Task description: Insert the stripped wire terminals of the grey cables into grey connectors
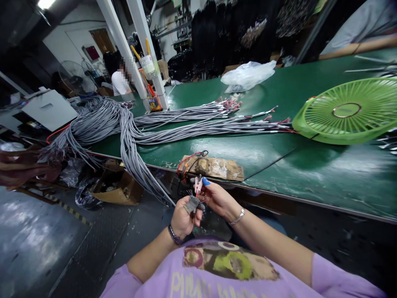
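My left hand (182, 218) is closed around the end of a grey cable (192, 203), whose thin coloured wires stick up out of the sheath. My right hand (217, 198) pinches a small white connector (198, 184) just above those wires, with a blue cover on one fingertip. Both hands hover in front of the table's near edge, over my lap. Directly behind them, a worn wooden block (217, 167) with red and black leads lies on the green table (279, 153).
A large bundle of grey cables (130, 124) drapes over the table's left edge toward the floor. A green fan (347, 111) lies at the right, a plastic bag (248, 74) at the back. Cardboard boxes (114, 186) sit below. Another person (119, 80) sits far off.
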### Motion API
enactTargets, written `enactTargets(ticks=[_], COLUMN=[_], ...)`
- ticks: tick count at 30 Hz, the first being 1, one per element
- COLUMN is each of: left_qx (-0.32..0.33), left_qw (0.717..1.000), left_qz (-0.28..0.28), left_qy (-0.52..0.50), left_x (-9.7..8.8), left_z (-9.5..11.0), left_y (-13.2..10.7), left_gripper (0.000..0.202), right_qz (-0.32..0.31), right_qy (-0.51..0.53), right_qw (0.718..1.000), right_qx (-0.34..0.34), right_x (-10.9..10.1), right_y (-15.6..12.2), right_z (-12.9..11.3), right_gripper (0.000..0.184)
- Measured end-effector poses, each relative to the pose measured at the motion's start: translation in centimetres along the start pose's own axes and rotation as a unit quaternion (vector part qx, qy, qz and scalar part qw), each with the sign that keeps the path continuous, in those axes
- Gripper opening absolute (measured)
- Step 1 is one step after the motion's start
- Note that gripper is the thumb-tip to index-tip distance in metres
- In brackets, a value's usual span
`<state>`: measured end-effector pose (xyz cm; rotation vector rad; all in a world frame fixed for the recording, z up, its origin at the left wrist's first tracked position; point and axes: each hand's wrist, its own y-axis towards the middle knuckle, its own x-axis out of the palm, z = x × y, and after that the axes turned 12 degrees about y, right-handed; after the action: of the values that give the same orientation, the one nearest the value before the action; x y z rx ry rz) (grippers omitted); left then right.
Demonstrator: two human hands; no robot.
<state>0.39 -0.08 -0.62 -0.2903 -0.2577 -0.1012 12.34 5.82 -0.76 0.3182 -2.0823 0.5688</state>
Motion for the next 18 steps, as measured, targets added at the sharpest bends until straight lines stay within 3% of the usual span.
enactTargets(ticks=[8,15,18], left_qx=[-0.012,0.001,0.015], left_qw=[1.0,1.0,0.999], left_qz=[-0.003,0.003,0.014], left_qy=[0.0,0.018,0.034], left_x=[-0.22,-0.27,-0.16], left_z=[-0.35,-0.66,-0.94], left_y=[-0.07,-0.42,-0.87], left_gripper=[0.032,0.034,0.035], right_qz=[0.022,-0.006,-0.009], right_qy=[-0.003,0.027,0.023], right_qw=[1.0,0.997,0.997], right_qx=[-0.019,0.066,0.067], right_x=[-0.02,-0.07,-0.05], right_y=[0.15,-0.31,-0.48], right_z=[0.36,0.07,-0.03], right_gripper=[0.026,0.033,0.029])
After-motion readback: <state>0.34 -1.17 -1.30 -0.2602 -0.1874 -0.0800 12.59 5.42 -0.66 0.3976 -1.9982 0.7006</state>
